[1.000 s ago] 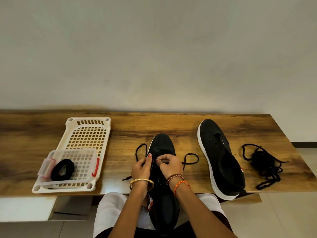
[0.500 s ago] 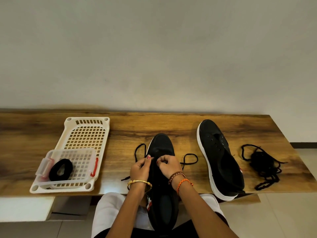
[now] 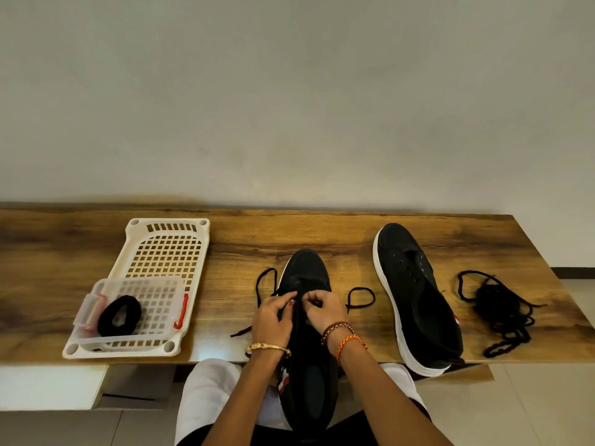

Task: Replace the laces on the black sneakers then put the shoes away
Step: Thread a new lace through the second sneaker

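From the head view, my left hand [image 3: 273, 317] and right hand [image 3: 325, 309] pinch the lace [image 3: 359, 296] over the near sneaker [image 3: 307, 275], which runs from my lap onto the bench. I judge the lace limp and light, best held near its tip. The other sneaker [image 3: 415, 294], black canvas on a white sole, lies unlaced right of my hands.

A home room: wooden bench [image 3: 322, 233] against a plain wall [image 3: 289, 91], tiled floor [image 3: 531, 407].
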